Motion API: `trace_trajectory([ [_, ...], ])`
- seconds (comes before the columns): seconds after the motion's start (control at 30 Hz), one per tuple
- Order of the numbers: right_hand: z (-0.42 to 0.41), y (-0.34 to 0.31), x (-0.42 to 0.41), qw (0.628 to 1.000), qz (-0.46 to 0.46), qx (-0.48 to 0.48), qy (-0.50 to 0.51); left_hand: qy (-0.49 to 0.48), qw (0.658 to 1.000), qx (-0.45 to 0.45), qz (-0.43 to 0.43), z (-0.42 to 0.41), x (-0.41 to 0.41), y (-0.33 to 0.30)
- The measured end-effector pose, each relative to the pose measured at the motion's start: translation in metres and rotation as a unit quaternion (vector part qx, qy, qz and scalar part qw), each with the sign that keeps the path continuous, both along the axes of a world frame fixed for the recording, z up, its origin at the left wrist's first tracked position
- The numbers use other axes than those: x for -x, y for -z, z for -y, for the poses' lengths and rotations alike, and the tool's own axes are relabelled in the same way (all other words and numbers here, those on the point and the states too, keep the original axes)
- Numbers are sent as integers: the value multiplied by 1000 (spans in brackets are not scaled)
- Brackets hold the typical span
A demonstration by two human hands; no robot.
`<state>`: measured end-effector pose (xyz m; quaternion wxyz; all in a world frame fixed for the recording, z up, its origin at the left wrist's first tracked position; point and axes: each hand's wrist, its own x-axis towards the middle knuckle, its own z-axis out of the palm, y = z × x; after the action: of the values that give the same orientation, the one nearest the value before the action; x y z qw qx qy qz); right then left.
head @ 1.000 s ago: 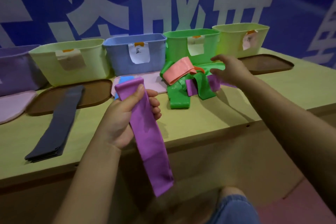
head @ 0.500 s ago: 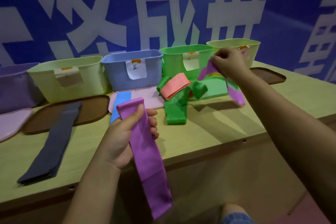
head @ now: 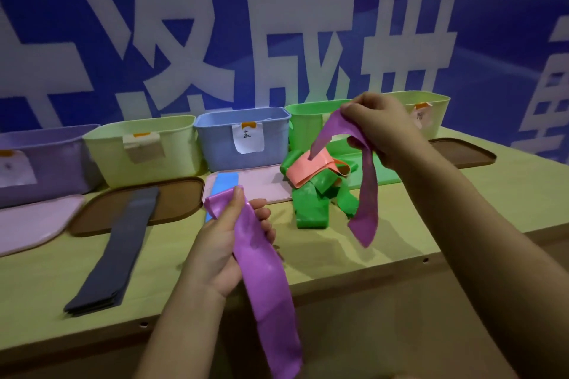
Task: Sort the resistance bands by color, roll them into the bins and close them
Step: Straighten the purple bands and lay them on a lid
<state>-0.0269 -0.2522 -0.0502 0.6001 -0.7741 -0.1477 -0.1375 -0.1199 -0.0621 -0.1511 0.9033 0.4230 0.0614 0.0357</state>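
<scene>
The left hand (head: 221, 243) grips a purple band (head: 264, 274) by its upper end, thumb pressed along it, and the rest hangs down past the table (head: 462, 218) edge. The right hand (head: 378, 126) pinches a second purple band (head: 366, 194) and holds it up over the pile of green bands (head: 311, 206) and the orange band (head: 308, 168). Behind stand 5 open bins: purple (head: 46, 160), pale green (head: 144, 144), blue (head: 243, 135), green (head: 308, 123) and pale yellow (head: 431, 114). A stack of dark grey bands (head: 117, 249) lies at the left, partly on a brown lid (head: 172, 197).

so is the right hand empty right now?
No, the right hand grips a second purple band lifted clear of the green and salmon pile, while the left hand holds another purple band.
</scene>
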Motion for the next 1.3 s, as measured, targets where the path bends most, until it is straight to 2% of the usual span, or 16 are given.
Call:
trace_trajectory([
  [0.13, -25, 20, 43, 996, -2, -78, -35, -2, 1000, 0, 17, 1, 8, -3],
  [0.3, -61, 77, 87, 981, -34, -165, -91, -50, 998, -20, 45, -6, 16, 0],
  [0.4, -71, 110, 106, 979, -53, -157, -121, -96, 991, -25, 85, -10, 26, 0],
  [0.53, -71, 137, 116, 975, -84, -116, -171, -146, 981, -83, 93, -10, 35, -1],
  [0.77, -68, 120, 101, 979, -9, -147, -144, -113, 968, -201, 94, -7, 44, 6],
  [0.9, -72, 112, 90, 969, 6, -209, -130, -84, 959, -258, 83, -6, 46, 11],
  [1.07, -71, 111, 89, 954, -29, -255, -158, -85, 971, -220, 39, -12, 48, 8],
  [1.2, -58, 96, 102, 961, 19, -196, -193, -104, 974, -200, 35, -16, 51, 1],
  [1.3, -56, 90, 109, 954, 45, -177, -239, -107, 974, -193, 50, -18, 52, -1],
])
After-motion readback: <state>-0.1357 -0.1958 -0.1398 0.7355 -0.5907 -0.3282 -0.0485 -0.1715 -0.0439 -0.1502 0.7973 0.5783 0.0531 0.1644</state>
